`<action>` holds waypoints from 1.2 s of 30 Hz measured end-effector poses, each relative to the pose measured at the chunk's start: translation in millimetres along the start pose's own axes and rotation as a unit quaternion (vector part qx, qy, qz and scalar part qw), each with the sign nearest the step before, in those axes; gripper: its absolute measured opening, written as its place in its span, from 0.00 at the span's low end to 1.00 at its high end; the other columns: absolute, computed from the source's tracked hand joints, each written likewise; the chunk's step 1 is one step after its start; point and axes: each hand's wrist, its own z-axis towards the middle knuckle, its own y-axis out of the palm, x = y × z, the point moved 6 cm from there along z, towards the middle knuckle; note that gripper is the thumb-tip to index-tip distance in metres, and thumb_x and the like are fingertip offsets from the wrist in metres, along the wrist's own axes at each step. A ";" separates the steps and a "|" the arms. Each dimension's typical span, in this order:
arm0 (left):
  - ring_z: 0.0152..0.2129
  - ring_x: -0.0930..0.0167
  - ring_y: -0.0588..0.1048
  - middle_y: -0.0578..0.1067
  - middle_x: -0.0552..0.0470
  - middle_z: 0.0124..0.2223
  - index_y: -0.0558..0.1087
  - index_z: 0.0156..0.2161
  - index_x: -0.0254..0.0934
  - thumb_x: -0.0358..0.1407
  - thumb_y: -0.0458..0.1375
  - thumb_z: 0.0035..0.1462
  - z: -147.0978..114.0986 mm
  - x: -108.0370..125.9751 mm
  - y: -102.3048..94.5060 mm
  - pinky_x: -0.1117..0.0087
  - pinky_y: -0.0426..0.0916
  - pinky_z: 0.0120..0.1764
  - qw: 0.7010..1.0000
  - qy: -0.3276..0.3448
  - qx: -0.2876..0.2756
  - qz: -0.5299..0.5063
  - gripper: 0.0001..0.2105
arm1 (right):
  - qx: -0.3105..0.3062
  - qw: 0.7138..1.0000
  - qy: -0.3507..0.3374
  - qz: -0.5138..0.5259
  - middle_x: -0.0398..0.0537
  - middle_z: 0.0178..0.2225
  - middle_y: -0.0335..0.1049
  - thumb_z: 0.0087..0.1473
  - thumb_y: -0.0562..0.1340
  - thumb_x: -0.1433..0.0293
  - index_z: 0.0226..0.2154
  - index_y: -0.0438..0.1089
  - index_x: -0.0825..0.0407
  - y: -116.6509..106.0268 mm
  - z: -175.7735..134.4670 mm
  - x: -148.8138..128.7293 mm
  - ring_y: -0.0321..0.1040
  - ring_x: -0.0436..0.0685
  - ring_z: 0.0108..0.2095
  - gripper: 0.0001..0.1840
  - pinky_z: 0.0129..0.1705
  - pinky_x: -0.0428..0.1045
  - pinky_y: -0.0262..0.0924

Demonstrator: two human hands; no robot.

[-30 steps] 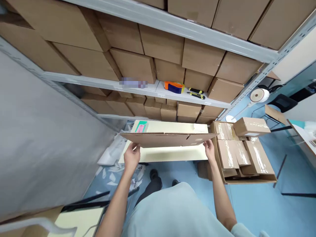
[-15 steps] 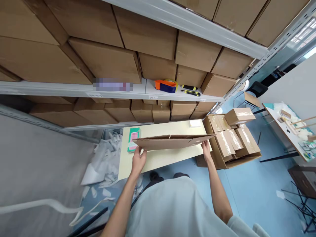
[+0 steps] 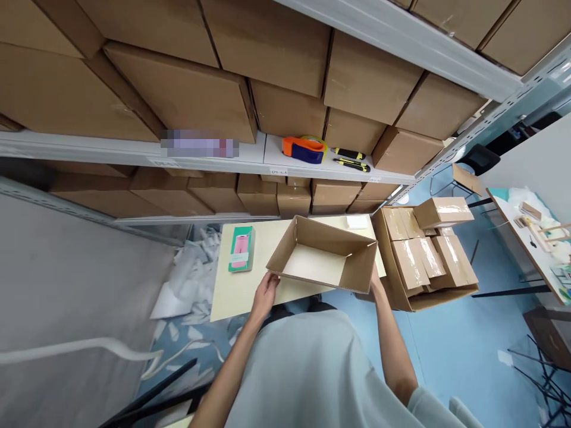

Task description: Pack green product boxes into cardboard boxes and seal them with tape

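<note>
Between my two hands a cardboard box (image 3: 319, 284) stands spread into a rectangle above the cream table (image 3: 232, 300). A pale surface shows inside its walls; whether that is a bottom or the tabletop I cannot tell. My left hand (image 3: 266, 292) grips the near left corner, thumb on the outer wall. At the right end, my right hand (image 3: 376, 280) holds the side wall, its fingers partly hidden behind the cardboard. Left of the cardboard box lies a green box with a pink panel (image 3: 241, 249). A small white item (image 3: 357, 222) rests at the table's far right.
Shelves packed with cardboard boxes (image 3: 285, 107) rise in front. On the shelf edge lie an orange and blue tape dispenser (image 3: 304, 150) and yellow-black cutters (image 3: 351, 164). A large carton (image 3: 401, 300) of taped boxes stands at right, white packing scraps (image 3: 191, 285) at left.
The cardboard went from nearly flat to a spread rectangle, its inside now facing me. My left hand moved slightly right, and my right hand shifted down.
</note>
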 end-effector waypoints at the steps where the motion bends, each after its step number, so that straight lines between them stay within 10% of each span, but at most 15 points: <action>1: 0.55 0.55 0.83 0.85 0.41 0.54 0.79 0.55 0.40 0.62 0.53 0.60 -0.2 2.3 0.4 0.52 0.78 0.61 1.000 -0.005 0.001 0.001 0.32 | -0.006 1.000 -0.005 0.003 0.54 0.43 0.83 0.64 0.60 0.45 0.44 0.78 0.48 -3.8 5.1 -1.3 0.76 0.65 0.43 0.25 0.46 0.59 0.77; 7: 0.43 0.52 0.84 0.85 0.41 0.39 0.80 0.37 0.40 0.65 0.61 0.48 -1.2 40.2 -34.8 0.48 0.81 0.54 0.999 -0.015 0.017 0.031 0.29 | -0.012 1.000 -0.029 -0.003 0.59 0.54 0.83 0.65 0.61 0.41 0.55 0.79 0.50 -40.1 17.2 -15.5 0.80 0.65 0.48 0.34 0.56 0.62 0.77; 11: 0.39 0.58 0.83 0.86 0.42 0.44 0.83 0.51 0.38 0.68 0.55 0.59 -10.8 108.7 -63.6 0.56 0.82 0.47 0.996 0.039 0.062 0.054 0.36 | 0.000 1.000 0.001 0.016 0.64 0.60 0.81 0.66 0.61 0.37 0.61 0.77 0.51 -60.9 4.2 -33.6 0.83 0.67 0.49 0.40 0.49 0.60 0.80; 17: 0.33 0.61 0.82 0.87 0.44 0.49 0.83 0.54 0.42 0.67 0.65 0.51 -23.3 188.4 -39.3 0.62 0.78 0.37 0.952 0.098 0.001 0.291 0.36 | 0.022 0.988 0.015 -0.151 0.58 0.47 0.85 0.66 0.62 0.39 0.62 0.77 0.54 -63.1 19.8 -74.0 0.84 0.67 0.43 0.41 0.48 0.57 0.75; 27: 0.27 0.63 0.78 0.87 0.45 0.46 0.84 0.37 0.43 0.54 0.53 0.65 -44.0 188.3 -28.4 0.62 0.70 0.36 0.909 0.090 0.083 0.398 0.22 | -0.068 0.923 -0.043 -0.377 0.45 0.25 0.76 0.68 0.61 0.71 0.32 0.75 0.50 -46.0 19.2 -119.5 0.76 0.58 0.30 0.12 0.34 0.48 0.52; 36: 0.40 0.56 0.81 0.84 0.40 0.49 0.84 0.42 0.40 0.47 0.48 0.73 -42.9 209.5 -11.5 0.60 0.68 0.39 0.874 0.082 0.167 0.450 0.23 | -0.119 0.863 -0.075 -0.484 0.51 0.30 0.81 0.71 0.58 0.72 0.42 0.77 0.53 -19.7 -7.6 -122.6 0.76 0.59 0.30 0.10 0.32 0.50 0.51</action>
